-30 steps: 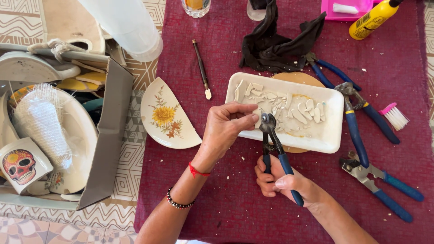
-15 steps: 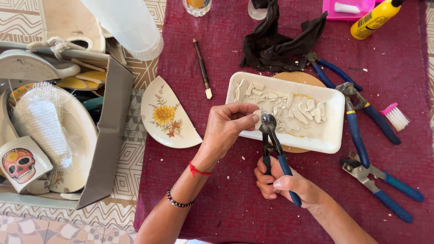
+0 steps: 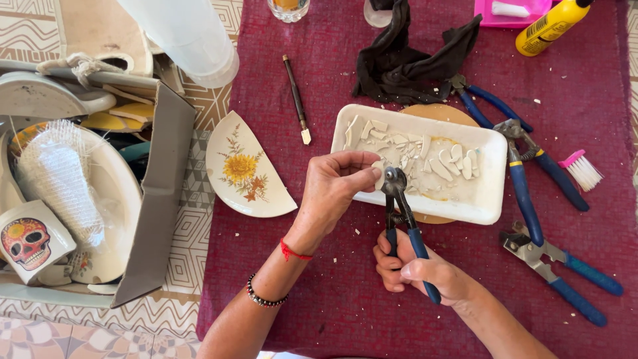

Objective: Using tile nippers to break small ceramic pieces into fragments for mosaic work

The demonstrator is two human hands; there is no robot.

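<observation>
Left hand (image 3: 335, 186) pinches a small ceramic shard (image 3: 379, 174) over white tray (image 3: 488, 199) edge | right hand (image 3: 415, 269) grips blue-handled nippers (image 3: 399, 199) biting it | tray holds many cut pieces (image 3: 432, 156); flowered half plate (image 3: 242, 169) left of tray uncut

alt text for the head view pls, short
The left hand pinches a small pale ceramic shard into blue-handled nippers gripped by the right hand, above a white tray of cut pieces. A broken sunflower plate lies on the maroon cloth.
</observation>
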